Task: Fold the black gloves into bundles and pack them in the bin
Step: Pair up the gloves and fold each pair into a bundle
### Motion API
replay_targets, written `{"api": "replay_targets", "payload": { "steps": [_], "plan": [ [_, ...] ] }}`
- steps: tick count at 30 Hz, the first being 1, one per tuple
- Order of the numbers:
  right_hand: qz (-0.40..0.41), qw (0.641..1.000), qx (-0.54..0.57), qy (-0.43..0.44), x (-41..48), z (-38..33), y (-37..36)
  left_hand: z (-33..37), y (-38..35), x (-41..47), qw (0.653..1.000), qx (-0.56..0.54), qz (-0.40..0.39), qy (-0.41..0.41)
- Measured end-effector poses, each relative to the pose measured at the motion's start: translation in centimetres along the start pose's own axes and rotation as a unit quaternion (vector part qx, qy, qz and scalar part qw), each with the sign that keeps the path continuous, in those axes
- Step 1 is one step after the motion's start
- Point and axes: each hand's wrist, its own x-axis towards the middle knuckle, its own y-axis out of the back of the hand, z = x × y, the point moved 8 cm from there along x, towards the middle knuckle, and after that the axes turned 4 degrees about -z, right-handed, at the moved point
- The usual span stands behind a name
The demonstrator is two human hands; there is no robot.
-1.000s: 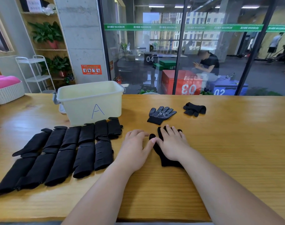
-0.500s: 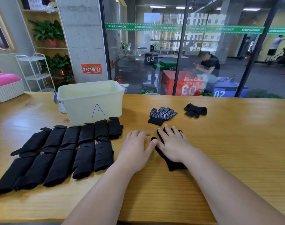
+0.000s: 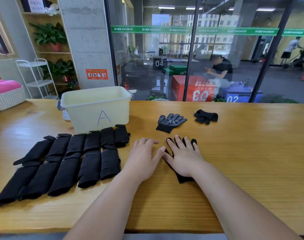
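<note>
Right hand [image 3: 182,156], fingers spread, presses a black glove [image 3: 184,179] flat; left hand [image 3: 144,157] rests beside it, fingers close together. Cream bin [image 3: 89,108] marked "A"; window strip [image 3: 182,29] reads "MAXIMUM".

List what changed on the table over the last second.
The right hand, pressing flat on the plain black knit glove, spread its fingers slightly, and the glove's cuff slid a little right and toward the person. Nothing was gripped or released. The left hand, dotted black glove, folded black bundle, rows of folded black gloves and pale yellow plastic bin stayed put.
</note>
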Motion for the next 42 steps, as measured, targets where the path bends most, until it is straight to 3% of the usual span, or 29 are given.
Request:
{"api": "replay_targets", "payload": {
  "steps": [6, 13, 18, 26, 30, 34, 42],
  "plan": [
    [0.049, 0.998, 0.034, 0.013, -3.4, 0.7, 1.5, 0.5, 0.0, 0.0, 1.0, 0.009, 0.001, -0.01],
    [-0.001, 0.999, 0.033, -0.02, -4.3, 1.6, -1.0, 2.6, -0.4, -0.4, 0.997, 0.024, -0.021, -0.071],
    [0.014, 0.993, 0.116, 0.013, -3.8, 2.5, 0.6, 3.0, -1.4, -1.0, 0.992, 0.053, -0.077, -0.085],
    [-0.007, 0.998, 0.018, 0.067, -6.0, 5.8, -0.7, 2.6, -2.6, -0.8, 0.982, 0.128, -0.115, -0.08],
    [0.066, 0.989, 0.087, 0.098, -6.3, 5.9, 0.1, 3.2, -1.8, -1.0, 0.987, 0.072, -0.091, -0.114],
    [0.154, 0.943, 0.243, 0.167, -8.2, 7.5, 2.6, 4.2, -1.3, -1.5, 0.981, -0.002, -0.105, -0.164],
    [0.132, 0.942, 0.237, 0.197, -8.2, 7.6, 2.2, 4.6, -1.5, -1.6, 0.973, -0.036, -0.118, -0.196]
  ]
}}
